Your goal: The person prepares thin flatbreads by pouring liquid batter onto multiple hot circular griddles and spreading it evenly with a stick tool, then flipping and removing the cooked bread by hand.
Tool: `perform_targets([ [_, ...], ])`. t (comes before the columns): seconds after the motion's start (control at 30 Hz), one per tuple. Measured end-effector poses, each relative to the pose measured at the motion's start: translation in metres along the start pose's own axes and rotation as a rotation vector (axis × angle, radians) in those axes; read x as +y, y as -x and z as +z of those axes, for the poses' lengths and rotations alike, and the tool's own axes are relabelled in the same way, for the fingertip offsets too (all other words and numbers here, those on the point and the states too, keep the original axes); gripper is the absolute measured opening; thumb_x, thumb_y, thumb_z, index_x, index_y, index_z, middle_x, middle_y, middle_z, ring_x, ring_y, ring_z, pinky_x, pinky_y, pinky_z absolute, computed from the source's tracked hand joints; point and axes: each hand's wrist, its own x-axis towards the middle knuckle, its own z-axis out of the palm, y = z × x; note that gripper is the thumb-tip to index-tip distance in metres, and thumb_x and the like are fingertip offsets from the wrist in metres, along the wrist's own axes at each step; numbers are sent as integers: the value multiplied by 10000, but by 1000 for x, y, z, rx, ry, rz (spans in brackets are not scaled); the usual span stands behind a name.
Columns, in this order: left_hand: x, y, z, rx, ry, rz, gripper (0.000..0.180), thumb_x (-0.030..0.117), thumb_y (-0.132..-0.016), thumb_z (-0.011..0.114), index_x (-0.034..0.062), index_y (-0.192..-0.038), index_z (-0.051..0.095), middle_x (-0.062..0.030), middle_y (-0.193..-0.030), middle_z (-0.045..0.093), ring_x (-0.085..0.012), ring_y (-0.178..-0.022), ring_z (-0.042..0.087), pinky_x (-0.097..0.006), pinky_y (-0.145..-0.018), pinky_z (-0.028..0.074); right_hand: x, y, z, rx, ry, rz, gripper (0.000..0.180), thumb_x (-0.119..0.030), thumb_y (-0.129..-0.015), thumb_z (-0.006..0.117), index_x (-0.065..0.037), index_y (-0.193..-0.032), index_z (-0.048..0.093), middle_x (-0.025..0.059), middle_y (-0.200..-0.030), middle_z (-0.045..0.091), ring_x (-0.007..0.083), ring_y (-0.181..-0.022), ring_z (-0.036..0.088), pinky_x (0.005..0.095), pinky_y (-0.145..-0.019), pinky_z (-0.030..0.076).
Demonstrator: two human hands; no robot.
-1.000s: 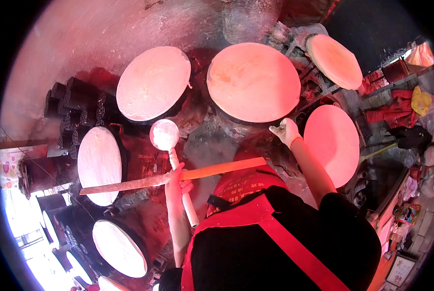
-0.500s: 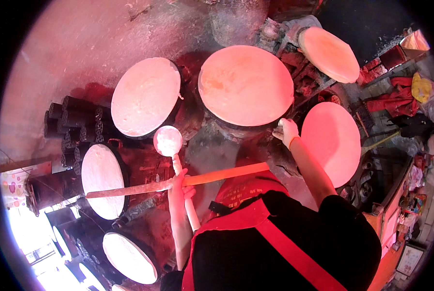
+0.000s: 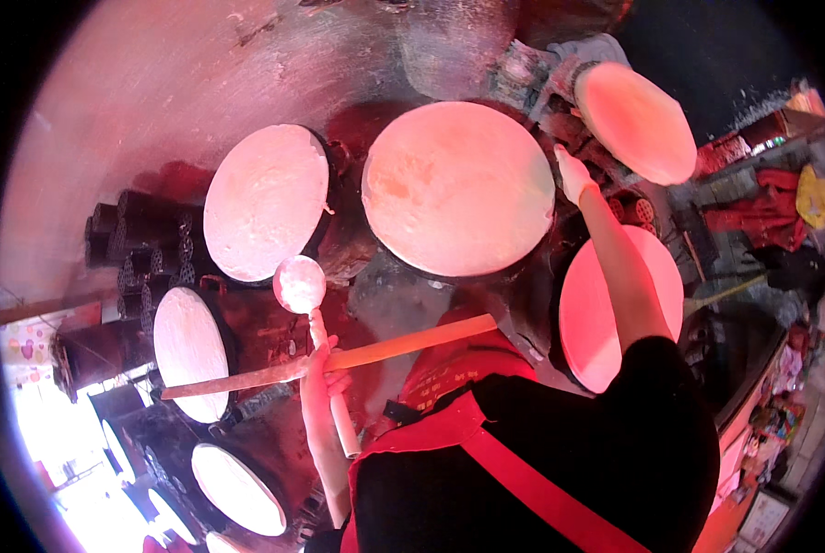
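Observation:
My left hand (image 3: pixel 318 373) is closed around a ladle (image 3: pixel 300 284) and a long flat wooden stick (image 3: pixel 421 339) that crosses its handle. The ladle's round bowl is coated whitish and stands near the rim of the left pancake (image 3: pixel 267 203). Stretched forward, my right hand (image 3: pixel 574 175) has its fingers extended, with nothing visible in them. It is over the gap between the large middle pancake (image 3: pixel 458 189) and the tilted far right pancake (image 3: pixel 638 124). My right forearm passes above the near right pancake (image 3: pixel 596 313). These pale rounds lie on dark round griddles.
More pale rounds (image 3: pixel 191 355) are on griddles along the left. Dark cylindrical coal briquettes (image 3: pixel 154 230) with holes are stacked by the left wall. A yellow and red cloth heap (image 3: pixel 813 198) lies at the right, beyond a stick (image 3: pixel 725 292). Red apron cloth (image 3: pixel 458 369) covers my front.
My right hand has moved forward and right, from the middle pancake's near right edge to its far right side. Its fingers have straightened. My left hand still grips the ladle and stick.

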Motion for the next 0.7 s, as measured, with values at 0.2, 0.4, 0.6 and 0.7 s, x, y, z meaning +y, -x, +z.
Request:
perform_targets([
  [0.2,2,11,7,-68,229,-55,313,153,-936,536,-15,-1199,508,49,-652,458,-2,-453,352,-138,-344,266,8,-54,41,-303,-343,225,448,-395,-965,382,-7,-1003,603,114,-1009,642,242,-857,613,378,-836,476],
  [0.4,-4,9,34,115,176,-16,299,145,-943,520,-10,-1199,512,41,-636,467,-2,-439,343,-142,-335,265,31,-74,33,-88,-110,180,568,-469,-915,487,41,-1155,559,125,-1112,606,212,-1005,572,347,-876,441],
  [0.6,-10,6,15,-34,204,-45,326,147,-919,557,-32,-1182,484,4,-767,475,-11,-485,335,-149,-367,241,-14,0,31,-140,-75,5,606,-410,-915,477,30,-1329,424,146,-1322,507,245,-1181,505,328,-973,380],
  [0.7,-10,16,25,59,66,16,322,148,-915,564,-31,-1172,487,-10,-778,489,-17,-486,336,-152,-369,244,-25,68,27,60,320,-364,603,-336,-902,478,-45,-1409,330,141,-1398,439,268,-1274,436,314,-1032,319],
])
